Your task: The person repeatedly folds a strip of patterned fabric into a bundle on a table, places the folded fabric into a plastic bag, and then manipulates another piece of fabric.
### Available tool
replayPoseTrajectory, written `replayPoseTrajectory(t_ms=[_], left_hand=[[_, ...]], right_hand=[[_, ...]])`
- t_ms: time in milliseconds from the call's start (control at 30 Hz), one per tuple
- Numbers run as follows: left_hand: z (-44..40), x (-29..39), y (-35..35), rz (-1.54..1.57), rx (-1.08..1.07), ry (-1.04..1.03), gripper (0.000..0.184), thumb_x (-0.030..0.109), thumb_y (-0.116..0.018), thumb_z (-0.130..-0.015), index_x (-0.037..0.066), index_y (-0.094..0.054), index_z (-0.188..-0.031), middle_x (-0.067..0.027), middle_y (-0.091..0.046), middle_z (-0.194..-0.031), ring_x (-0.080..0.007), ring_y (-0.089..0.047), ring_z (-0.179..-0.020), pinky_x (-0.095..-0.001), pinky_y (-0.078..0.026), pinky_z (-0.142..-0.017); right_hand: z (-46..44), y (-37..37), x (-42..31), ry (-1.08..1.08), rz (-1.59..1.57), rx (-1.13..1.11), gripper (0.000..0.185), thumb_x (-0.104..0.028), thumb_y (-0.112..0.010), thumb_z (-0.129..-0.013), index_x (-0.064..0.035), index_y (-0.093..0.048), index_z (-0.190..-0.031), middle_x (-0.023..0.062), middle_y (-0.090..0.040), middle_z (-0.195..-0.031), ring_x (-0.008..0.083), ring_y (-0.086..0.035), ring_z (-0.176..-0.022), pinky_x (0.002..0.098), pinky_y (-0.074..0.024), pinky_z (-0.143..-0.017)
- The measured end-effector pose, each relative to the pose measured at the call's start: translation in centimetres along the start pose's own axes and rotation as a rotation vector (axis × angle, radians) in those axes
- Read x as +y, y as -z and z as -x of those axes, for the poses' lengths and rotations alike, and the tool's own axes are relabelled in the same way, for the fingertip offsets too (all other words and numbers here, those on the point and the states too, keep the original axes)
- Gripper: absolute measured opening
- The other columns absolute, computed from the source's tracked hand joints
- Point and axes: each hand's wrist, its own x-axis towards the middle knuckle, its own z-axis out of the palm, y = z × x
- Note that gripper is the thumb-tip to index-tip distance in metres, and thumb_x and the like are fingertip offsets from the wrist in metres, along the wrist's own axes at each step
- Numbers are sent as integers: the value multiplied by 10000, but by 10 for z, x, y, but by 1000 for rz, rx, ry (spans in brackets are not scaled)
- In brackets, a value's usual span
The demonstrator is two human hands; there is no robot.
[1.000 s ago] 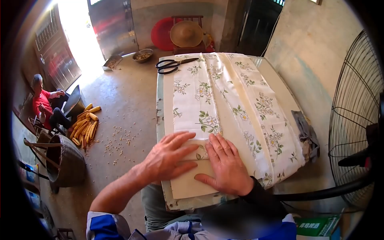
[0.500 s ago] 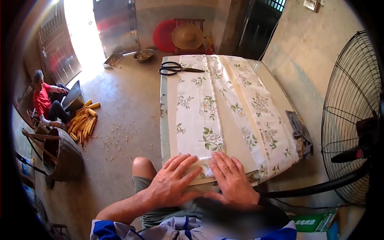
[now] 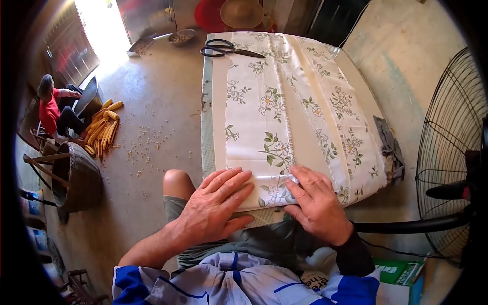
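I've got L hand (image 3: 216, 201) & R hand (image 3: 319, 208) spread, thumbs apart, at near end of floral cloth (image 3: 256, 119) atop the table (image 3: 207, 132). Prob. flattening a fold; next move calls for even pressure w/o dragging, imo.

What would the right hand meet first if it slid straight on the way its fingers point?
The right hand would likely meet the floral fabric strip first, just ahead; whether they touch now is hard to tell.
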Motion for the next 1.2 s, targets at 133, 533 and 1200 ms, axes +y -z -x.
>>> replayPoseTrajectory(t_ms=[133, 533, 1200], left_hand=[[-1, 1, 1, 13, 11, 24, 643, 317, -896, -823, 41, -683, -1364, -169, -569, -1548, -386, -541, -1442, -542, -436, -1200], [-4, -2, 3, 30, 101, -6, 445, 211, -849, -882, 42, -724, -1274, -159, -694, -1404, -366, -637, -1340, -513, -523, -1122], [-5, -24, 4, -14, 349, 27, 348, 43, -839, -770, 72, -767, -1109, -71, -795, -1021, -268, -729, -970, -385, -544, -790]], right_hand=[[-1, -4, 4, 87, 29, 87, 480, -211, -831, -876, 28, -700, -1271, 205, -635, -1464, 363, -599, -1371, 524, -449, -1149], [-5, -11, 2, 122, -81, 292, 351, -46, -809, -881, 0, -696, -1210, 150, -711, -1311, 341, -683, -1225, 494, -525, -1050], [-15, -22, 13, -92, -227, 379, 532, 62, -800, -856, 1, -635, -1357, 169, -721, -1086, 371, -685, -954, 431, -570, -846]])
